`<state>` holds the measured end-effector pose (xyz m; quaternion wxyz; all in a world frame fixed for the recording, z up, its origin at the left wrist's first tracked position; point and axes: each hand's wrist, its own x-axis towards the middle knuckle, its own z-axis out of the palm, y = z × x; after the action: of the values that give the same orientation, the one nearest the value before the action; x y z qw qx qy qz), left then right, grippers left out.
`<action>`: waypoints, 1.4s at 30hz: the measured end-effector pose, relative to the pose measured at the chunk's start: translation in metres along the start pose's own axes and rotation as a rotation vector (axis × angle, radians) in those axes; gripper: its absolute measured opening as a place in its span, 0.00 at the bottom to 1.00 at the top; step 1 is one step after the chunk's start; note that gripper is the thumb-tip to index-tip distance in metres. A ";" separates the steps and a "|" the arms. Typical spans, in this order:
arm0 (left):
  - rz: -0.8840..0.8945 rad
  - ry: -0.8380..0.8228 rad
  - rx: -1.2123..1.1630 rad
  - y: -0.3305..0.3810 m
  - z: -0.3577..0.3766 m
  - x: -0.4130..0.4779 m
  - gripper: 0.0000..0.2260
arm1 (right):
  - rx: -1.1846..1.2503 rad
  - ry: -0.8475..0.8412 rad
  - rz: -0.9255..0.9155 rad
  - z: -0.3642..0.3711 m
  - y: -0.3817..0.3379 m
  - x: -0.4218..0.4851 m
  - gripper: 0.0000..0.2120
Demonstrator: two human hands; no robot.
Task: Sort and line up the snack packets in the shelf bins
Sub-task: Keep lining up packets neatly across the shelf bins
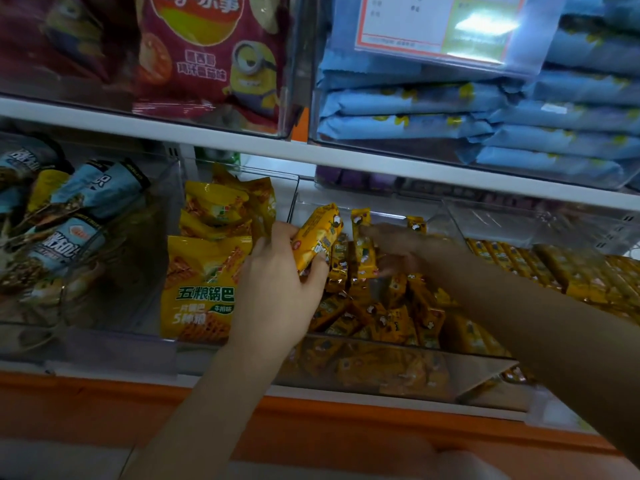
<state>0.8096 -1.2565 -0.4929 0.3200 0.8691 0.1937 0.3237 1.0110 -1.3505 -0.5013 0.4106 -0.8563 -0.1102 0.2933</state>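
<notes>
While the left hand [277, 282] is gripping an orange snack packet [317, 237] tilted above the clear middle bin [485, 368], the blurred right hand [391, 242] is hovering over the loose orange packets [381, 317] inside, its grip impossible to tell. Yellow rice-crust bags [204, 271] are sitting in the neighbouring bin, under a white shelf board [225, 136]; an orange shelf lip [311, 427] is running below.

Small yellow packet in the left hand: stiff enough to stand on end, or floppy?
Probably fairly stiff: the small yellow packet shows a blocky shape in the left hand. Likely light, held up one-handed. Its glossy wrapper may slide, and it may tip: loose ones in the clear bin lie toppled.
</notes>
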 end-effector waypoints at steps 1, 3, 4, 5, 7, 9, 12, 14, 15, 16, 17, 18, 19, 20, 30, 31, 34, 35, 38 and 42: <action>-0.002 -0.002 -0.002 0.000 0.000 0.000 0.16 | -0.035 -0.024 -0.026 0.001 -0.005 -0.009 0.22; -0.003 -0.004 -0.005 -0.001 0.000 0.000 0.16 | -0.060 -0.060 -0.063 -0.002 -0.007 -0.016 0.17; 0.000 -0.002 -0.007 -0.001 0.000 0.000 0.17 | -0.056 -0.052 -0.075 -0.006 -0.004 -0.017 0.14; 0.002 0.000 -0.010 -0.001 0.000 0.000 0.17 | -0.046 -0.014 -0.094 -0.009 -0.003 -0.020 0.12; 0.002 0.002 -0.017 -0.001 0.001 0.001 0.16 | 0.029 0.038 -0.144 -0.018 0.000 -0.021 0.09; 0.000 0.003 -0.015 -0.001 0.001 0.001 0.16 | 0.161 0.032 -0.141 -0.023 -0.003 -0.025 0.04; -0.005 -0.002 -0.002 0.000 0.001 0.000 0.17 | 0.308 0.002 -0.073 -0.026 -0.003 -0.027 0.05; -0.008 -0.005 0.003 0.000 0.000 0.000 0.17 | 0.360 0.015 -0.031 -0.024 -0.001 -0.025 0.04; -0.008 -0.004 0.004 0.000 0.000 0.000 0.17 | 0.362 0.036 -0.013 -0.021 0.000 -0.022 0.04; -0.009 -0.005 0.008 0.000 0.000 0.000 0.18 | 0.357 0.064 -0.002 -0.018 0.003 -0.014 0.04; -0.010 -0.007 0.013 0.000 0.000 0.000 0.18 | 0.336 0.099 0.006 -0.015 0.005 -0.007 0.06; -0.011 -0.008 0.016 0.000 0.000 0.000 0.18 | 0.313 0.131 0.002 -0.012 0.006 0.002 0.09; -0.010 -0.009 0.016 0.000 0.000 0.000 0.18 | 0.289 0.152 0.004 -0.008 0.008 0.009 0.13; -0.008 -0.010 0.014 0.000 0.000 0.000 0.17 | 0.279 0.166 0.009 -0.006 0.010 0.016 0.16; -0.004 0.003 0.002 -0.001 0.002 0.001 0.16 | -0.298 0.058 0.001 0.006 0.015 0.031 0.17; -0.004 0.005 0.000 -0.001 0.002 0.001 0.17 | -0.330 0.044 -0.015 0.008 0.013 0.026 0.16; -0.004 0.006 -0.003 -0.001 0.002 0.000 0.16 | -0.464 0.064 -0.050 0.012 0.010 0.016 0.17; -0.007 0.005 -0.001 -0.001 0.002 0.000 0.16 | -0.489 0.068 -0.058 0.013 0.010 0.016 0.17; -0.012 0.003 0.000 0.000 0.002 0.000 0.17 | -0.520 0.063 -0.054 0.015 0.009 0.015 0.17; -0.010 -0.001 -0.009 0.001 0.000 -0.001 0.17 | -0.558 0.054 -0.073 0.012 0.008 0.004 0.19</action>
<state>0.8092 -1.2576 -0.4923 0.3257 0.8668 0.1965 0.3225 1.0067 -1.3466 -0.5151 0.1720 -0.9392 -0.2065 0.2137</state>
